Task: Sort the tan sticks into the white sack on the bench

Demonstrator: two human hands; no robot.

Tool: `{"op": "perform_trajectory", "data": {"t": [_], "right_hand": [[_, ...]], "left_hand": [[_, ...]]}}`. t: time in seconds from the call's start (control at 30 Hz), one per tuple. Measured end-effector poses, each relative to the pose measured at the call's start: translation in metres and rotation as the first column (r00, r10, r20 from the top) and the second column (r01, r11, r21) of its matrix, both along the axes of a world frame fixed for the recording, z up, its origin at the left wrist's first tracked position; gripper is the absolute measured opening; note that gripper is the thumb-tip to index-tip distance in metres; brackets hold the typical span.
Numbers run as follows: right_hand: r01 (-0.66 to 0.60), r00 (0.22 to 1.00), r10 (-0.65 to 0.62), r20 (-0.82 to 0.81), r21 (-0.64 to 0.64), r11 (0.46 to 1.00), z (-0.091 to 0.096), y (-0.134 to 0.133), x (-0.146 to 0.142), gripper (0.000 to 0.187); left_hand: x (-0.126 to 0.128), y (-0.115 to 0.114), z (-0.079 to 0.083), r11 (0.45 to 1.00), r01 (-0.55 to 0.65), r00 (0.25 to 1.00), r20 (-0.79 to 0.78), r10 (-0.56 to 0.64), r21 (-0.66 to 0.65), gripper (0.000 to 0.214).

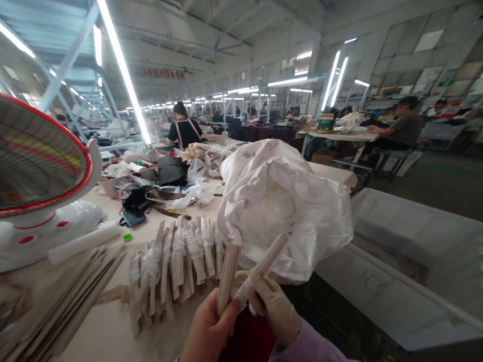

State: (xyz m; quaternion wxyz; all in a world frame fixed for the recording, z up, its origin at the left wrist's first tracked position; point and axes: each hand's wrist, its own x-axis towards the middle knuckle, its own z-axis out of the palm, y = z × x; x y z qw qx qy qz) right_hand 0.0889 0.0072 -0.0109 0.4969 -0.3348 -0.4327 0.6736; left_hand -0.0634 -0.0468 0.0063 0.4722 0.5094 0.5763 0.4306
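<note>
My bare left hand [205,335] is closed around a bundle of flat beige strips [229,270] that points upward. A second bundle of beige strips [274,253] slants up to the right, with white wrapping [244,292] around its lower part. My right hand [276,307], in a pale glove, pinches this slanted bundle beside the wrapping. The left thumb lies against its lower end. Just beyond my hands is the mouth of a large white sack [269,207]. Left of them, several similar bundles [180,255] wrapped in white lie in a row on the table [93,326].
Long loose strips [53,313] lie at the left, below a red-rimmed fan [20,151]. A white roll [83,242] and mixed bags and scraps [160,180] lie farther back. A translucent plastic bin [424,220] stands at the right. Two people are at tables beyond.
</note>
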Motion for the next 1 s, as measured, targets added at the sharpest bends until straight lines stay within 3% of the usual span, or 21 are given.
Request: {"op": "perform_trajectory", "data": {"t": [0.07,0.13,0.2,0.3,0.37,0.43,0.5,0.57,0.6,0.7,0.87,1.0], "right_hand": [[0.001,0.999,-0.001,-0.032,0.013,1.000,-0.001,0.000,0.000,0.052],[0.089,0.993,-0.090,-0.078,-0.013,0.996,-0.002,0.001,-0.001,0.055],[0.134,0.990,-0.136,-0.031,-0.053,0.990,-0.006,0.000,-0.009,0.052],[0.033,0.995,-0.030,0.093,-0.031,0.999,-0.018,-0.008,-0.019,0.047],[-0.033,0.994,0.034,0.100,-0.009,0.999,-0.026,-0.007,-0.015,0.049],[-0.021,0.996,0.020,0.090,0.009,1.000,-0.031,-0.001,-0.008,0.049],[0.010,0.995,-0.012,0.098,0.025,1.000,-0.035,0.004,-0.005,0.048],[-0.052,0.987,0.045,0.155,0.045,0.998,-0.038,-0.001,-0.012,0.047],[-0.119,0.975,0.107,0.194,0.049,0.992,-0.040,-0.006,-0.018,0.046],[-0.226,0.951,0.214,0.225,0.029,0.974,-0.041,-0.020,-0.032,0.044],[-0.027,0.983,0.022,0.181,0.021,0.999,-0.044,-0.014,-0.014,0.042],[-0.015,0.968,0.013,0.249,0.004,1.000,-0.057,-0.010,0.011,0.039]], "left_hand": [[-0.004,-0.003,0.000,1.000,0.031,0.999,-0.022,-0.031,-0.002,0.034],[-0.006,-0.008,-0.002,0.998,0.052,0.998,-0.038,-0.053,-0.031,0.031],[-0.006,-0.015,-0.005,0.998,0.028,0.999,-0.022,-0.029,-0.047,0.028],[-0.019,-0.023,-0.006,0.998,-0.063,0.998,0.027,0.064,-0.013,0.026],[-0.046,-0.030,-0.004,0.982,-0.186,0.982,0.034,0.185,0.032,0.027],[-0.084,-0.038,-0.001,0.914,-0.394,0.919,0.024,0.393,0.095,0.028],[-0.124,-0.043,-0.002,0.790,-0.596,0.800,0.024,0.599,0.140,0.030],[-0.157,-0.038,-0.007,0.708,-0.700,0.712,0.018,0.702,0.098,0.031],[-0.169,-0.031,-0.011,0.691,-0.719,0.694,0.016,0.720,0.071,0.031],[-0.190,-0.004,-0.026,0.702,-0.712,0.702,0.016,0.712,-0.018,0.028],[-0.196,0.018,-0.042,0.752,-0.650,0.755,0.023,0.656,-0.112,0.016],[-0.199,0.013,-0.046,0.754,-0.642,0.760,0.020,0.650,-0.136,0.016]]}}
